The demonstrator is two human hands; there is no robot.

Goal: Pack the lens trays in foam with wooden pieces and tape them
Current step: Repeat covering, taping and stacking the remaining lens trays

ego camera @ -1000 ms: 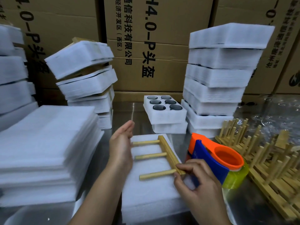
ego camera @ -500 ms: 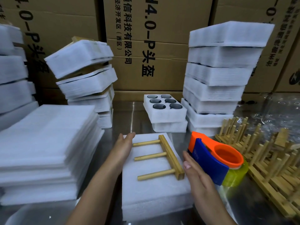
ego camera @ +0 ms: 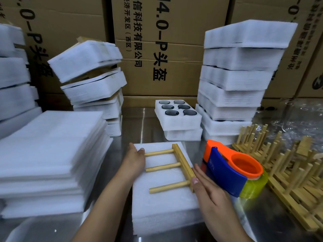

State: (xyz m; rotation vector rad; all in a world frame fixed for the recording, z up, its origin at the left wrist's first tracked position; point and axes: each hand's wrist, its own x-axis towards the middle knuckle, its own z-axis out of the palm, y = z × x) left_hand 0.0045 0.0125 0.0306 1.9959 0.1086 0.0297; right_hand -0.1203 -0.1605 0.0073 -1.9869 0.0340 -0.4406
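A white foam block (ego camera: 162, 205) lies on the metal table in front of me. On top of it rests a wooden piece (ego camera: 181, 165), a bar with three pegs pointing left. My left hand (ego camera: 135, 160) lies flat against the block's left side, fingers straight, thumb near the top peg. My right hand (ego camera: 208, 193) presses flat against the block's right side, thumb touching the bar's near end. An orange and blue tape dispenser (ego camera: 232, 170) with yellow tape stands just right of the block. An uncovered lens tray (ego camera: 177, 113) holding several dark lenses sits farther back.
A thick pile of foam sheets (ego camera: 50, 154) fills the left. Leaning packed foam stacks (ego camera: 90, 79) stand back left, a tall stack (ego camera: 239, 79) back right. Several wooden peg pieces (ego camera: 283, 165) lie at the right, clear plastic wrap (ego camera: 300, 116) behind them. Cardboard boxes (ego camera: 157, 41) wall off the back.
My right hand let go of the wooden bar's end and moved down flat to the block's right side. My left hand came down onto the block's left side.
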